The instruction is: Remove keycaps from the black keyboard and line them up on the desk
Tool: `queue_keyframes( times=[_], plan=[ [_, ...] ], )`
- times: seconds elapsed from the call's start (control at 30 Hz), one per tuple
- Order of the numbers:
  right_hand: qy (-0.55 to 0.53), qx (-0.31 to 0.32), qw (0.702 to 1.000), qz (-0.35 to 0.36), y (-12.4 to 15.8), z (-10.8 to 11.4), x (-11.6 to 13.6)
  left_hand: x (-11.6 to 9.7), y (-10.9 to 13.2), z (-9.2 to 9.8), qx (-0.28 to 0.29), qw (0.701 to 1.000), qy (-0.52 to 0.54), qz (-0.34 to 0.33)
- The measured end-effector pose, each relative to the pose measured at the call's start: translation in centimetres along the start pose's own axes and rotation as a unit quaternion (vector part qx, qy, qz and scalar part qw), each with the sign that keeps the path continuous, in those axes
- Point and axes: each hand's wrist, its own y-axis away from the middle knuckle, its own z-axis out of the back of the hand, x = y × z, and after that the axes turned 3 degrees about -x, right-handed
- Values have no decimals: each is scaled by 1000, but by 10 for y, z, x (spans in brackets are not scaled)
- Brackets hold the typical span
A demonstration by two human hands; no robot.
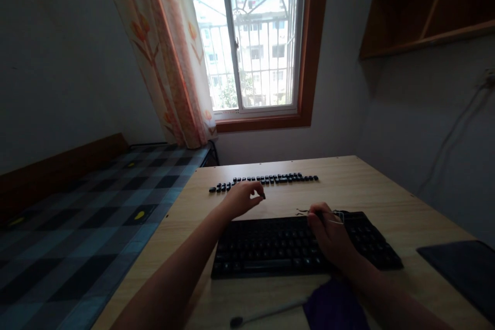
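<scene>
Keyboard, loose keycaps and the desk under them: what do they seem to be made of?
The keyboard looks like black matt plastic, with almost no glare. The loose keycaps in the row seem the same dark plastic. The desk looks like pale wood or wood-look laminate, smooth, with faint grain lines.

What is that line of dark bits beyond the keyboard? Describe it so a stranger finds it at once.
Start at the wooden desk under the window. Past the black keyboard, on the window side, lies one long row of small dark key caps, just beyond the left hand. Unlike the keyboard's keys, they sit loose on bare wood.
</scene>
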Motion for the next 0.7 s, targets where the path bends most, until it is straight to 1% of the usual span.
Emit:
queue_keyframes(
  times=[0.1,0.2,0.3,0.4,0.57,0.7],
  plan=[
    [5,15,1000,11,0,-1,-2,33,-1,-2,9,999,-36,32],
    [2,24,999,25,-1,-3,-1,52,1,-10,31,996,-77,46],
    [1,28,999,30,-1,-2,0,58,3,-15,47,991,-114,55],
    [4,29,999,34,-3,0,1,61,4,-18,48,989,-125,56],
    [11,32,998,46,-4,0,0,69,6,-20,3,990,-137,27],
    [8,29,998,55,-4,0,1,72,4,-24,-27,986,-160,40]
  ],
)
